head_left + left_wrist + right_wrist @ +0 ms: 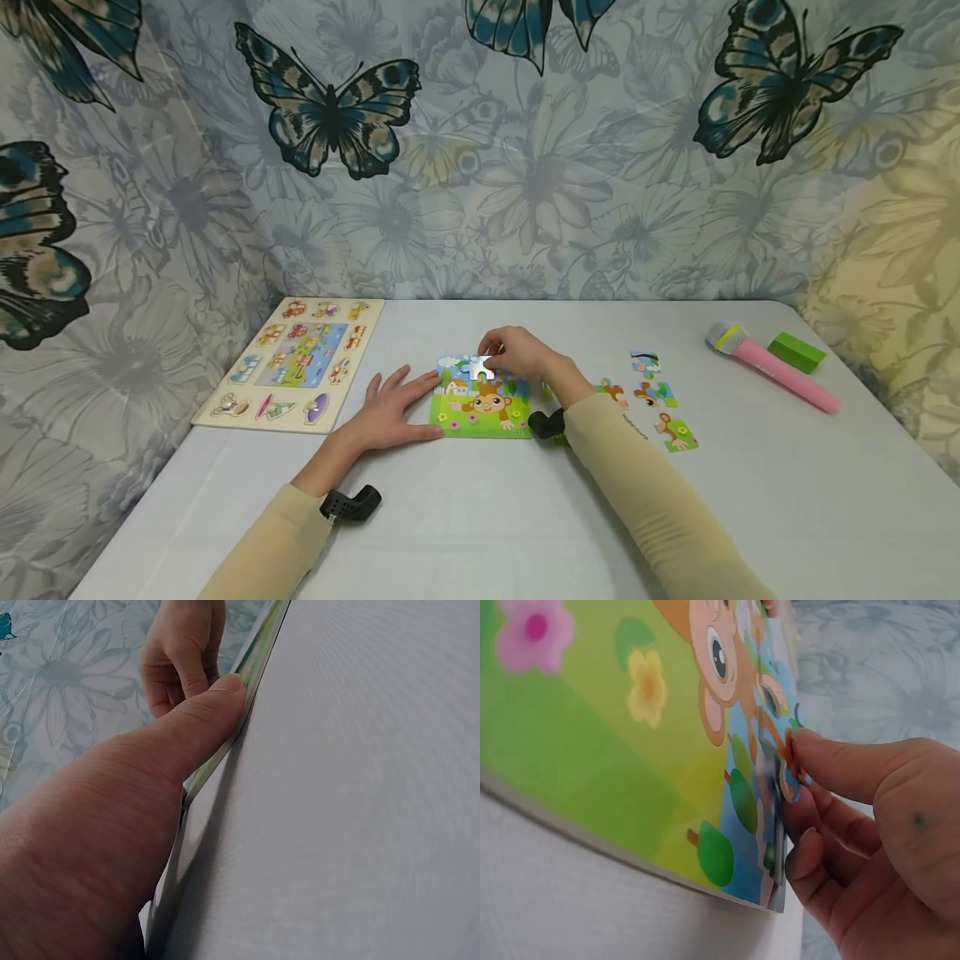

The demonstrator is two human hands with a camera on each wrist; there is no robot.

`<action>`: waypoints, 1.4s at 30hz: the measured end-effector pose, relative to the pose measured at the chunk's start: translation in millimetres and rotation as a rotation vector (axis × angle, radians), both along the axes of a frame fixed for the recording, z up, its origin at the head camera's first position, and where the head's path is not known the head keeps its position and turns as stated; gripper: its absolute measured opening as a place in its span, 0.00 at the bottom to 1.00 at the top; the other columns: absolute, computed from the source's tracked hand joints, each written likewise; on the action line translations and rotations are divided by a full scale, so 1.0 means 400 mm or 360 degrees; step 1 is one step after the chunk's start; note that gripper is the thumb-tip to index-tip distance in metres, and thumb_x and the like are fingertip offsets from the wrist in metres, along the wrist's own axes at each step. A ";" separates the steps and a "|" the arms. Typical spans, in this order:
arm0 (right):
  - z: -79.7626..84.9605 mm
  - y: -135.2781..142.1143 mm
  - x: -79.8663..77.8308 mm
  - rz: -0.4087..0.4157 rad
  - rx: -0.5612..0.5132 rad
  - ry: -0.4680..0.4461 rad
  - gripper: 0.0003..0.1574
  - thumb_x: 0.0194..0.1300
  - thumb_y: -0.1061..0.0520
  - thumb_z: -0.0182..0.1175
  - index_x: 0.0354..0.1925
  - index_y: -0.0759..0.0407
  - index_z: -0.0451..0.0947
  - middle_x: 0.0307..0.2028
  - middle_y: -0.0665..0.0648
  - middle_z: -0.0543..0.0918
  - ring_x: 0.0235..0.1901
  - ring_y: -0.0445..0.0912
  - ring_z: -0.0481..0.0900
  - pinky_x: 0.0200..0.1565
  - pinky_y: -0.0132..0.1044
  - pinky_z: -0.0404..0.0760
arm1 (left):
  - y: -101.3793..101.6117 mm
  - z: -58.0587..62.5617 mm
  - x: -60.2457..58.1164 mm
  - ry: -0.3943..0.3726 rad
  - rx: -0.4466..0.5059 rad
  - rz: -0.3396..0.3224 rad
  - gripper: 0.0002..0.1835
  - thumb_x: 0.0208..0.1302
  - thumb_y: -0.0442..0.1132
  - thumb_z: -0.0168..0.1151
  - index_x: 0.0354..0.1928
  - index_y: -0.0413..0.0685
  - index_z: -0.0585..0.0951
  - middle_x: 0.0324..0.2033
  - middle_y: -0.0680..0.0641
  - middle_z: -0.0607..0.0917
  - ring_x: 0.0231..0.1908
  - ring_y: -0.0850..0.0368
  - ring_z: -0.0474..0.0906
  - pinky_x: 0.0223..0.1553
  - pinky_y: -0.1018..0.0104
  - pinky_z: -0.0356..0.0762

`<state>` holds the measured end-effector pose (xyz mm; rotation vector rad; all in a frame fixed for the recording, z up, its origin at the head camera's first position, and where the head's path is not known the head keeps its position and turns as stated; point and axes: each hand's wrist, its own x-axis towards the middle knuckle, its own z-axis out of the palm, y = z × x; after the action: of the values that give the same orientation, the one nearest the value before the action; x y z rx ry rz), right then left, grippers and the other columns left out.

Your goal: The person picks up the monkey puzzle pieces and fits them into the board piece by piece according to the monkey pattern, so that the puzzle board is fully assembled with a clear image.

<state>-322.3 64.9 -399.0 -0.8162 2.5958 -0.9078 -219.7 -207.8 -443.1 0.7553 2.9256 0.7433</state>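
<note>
A monkey jigsaw puzzle (pixel 480 421) lies in the middle of the table, its frame green at the bottom and blue at the top. My left hand (pixel 393 412) lies spread at its left side, fingertips and thumb touching the edge. In the left wrist view the thumb (pixel 202 712) presses along the board's rim. Over the puzzle's upper part, my right hand (pixel 517 350) pinches a puzzle piece (pixel 787 780) between thumb and fingers, low against the board. Curled fingers hide part of that piece. Bright glare covers a jigsaw-shaped patch beside the fingertips.
Several loose puzzle pieces (pixel 655 394) lie right of the puzzle, some partly hidden by the right forearm. A wooden picture board (pixel 247 417) lies at the back left. A pink toy microphone (pixel 787 379) and a green block (pixel 797 352) lie at the right.
</note>
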 end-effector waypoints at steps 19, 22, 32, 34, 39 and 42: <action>0.006 0.004 0.016 0.0119 0.0091 0.0023 0.15 0.65 0.56 0.71 0.49 0.58 0.83 0.41 0.54 0.79 0.42 0.48 0.77 0.47 0.41 0.79 | -0.003 0.004 -0.002 -0.0001 -0.0009 -0.0009 0.46 0.59 0.65 0.67 0.76 0.54 0.67 0.74 0.51 0.65 0.76 0.37 0.45 0.67 0.28 0.29; 0.004 -0.001 0.018 0.0137 0.0094 0.0047 0.14 0.65 0.56 0.71 0.49 0.58 0.84 0.40 0.53 0.78 0.40 0.47 0.77 0.47 0.41 0.78 | -0.002 0.006 -0.001 -0.0006 -0.0008 -0.0012 0.46 0.60 0.65 0.67 0.76 0.54 0.67 0.74 0.51 0.65 0.76 0.37 0.45 0.67 0.27 0.29; 0.008 -0.010 0.021 0.0182 0.0149 0.0079 0.10 0.66 0.57 0.70 0.46 0.56 0.86 0.39 0.53 0.77 0.39 0.46 0.76 0.47 0.39 0.78 | 0.000 0.007 -0.001 0.0001 -0.0016 -0.0011 0.45 0.60 0.65 0.67 0.76 0.54 0.68 0.74 0.52 0.66 0.76 0.36 0.45 0.67 0.27 0.30; 0.008 -0.012 0.020 0.0197 0.0160 0.0086 0.10 0.66 0.57 0.69 0.47 0.56 0.86 0.39 0.53 0.77 0.39 0.45 0.76 0.46 0.39 0.78 | 0.000 0.007 -0.001 -0.0001 -0.0017 -0.0008 0.45 0.60 0.65 0.67 0.76 0.54 0.68 0.74 0.52 0.66 0.76 0.36 0.45 0.67 0.27 0.30; 0.005 -0.015 0.018 0.0211 0.0183 0.0095 0.10 0.67 0.58 0.69 0.47 0.56 0.86 0.38 0.52 0.76 0.38 0.45 0.76 0.46 0.37 0.78 | -0.001 0.006 0.000 -0.0007 -0.0016 -0.0010 0.45 0.60 0.65 0.67 0.76 0.54 0.67 0.74 0.51 0.66 0.76 0.36 0.45 0.67 0.27 0.30; 0.005 -0.016 0.020 0.0218 0.0181 0.0116 0.09 0.67 0.58 0.69 0.47 0.56 0.86 0.38 0.52 0.76 0.38 0.45 0.76 0.46 0.38 0.78 | 0.000 0.008 0.000 -0.0009 -0.0015 -0.0010 0.45 0.60 0.65 0.67 0.76 0.54 0.68 0.74 0.51 0.66 0.76 0.36 0.45 0.67 0.27 0.30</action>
<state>-314.5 58.5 -396.8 -0.9984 2.5876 -0.6975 -219.6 -207.8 -440.0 0.7601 2.9183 0.7297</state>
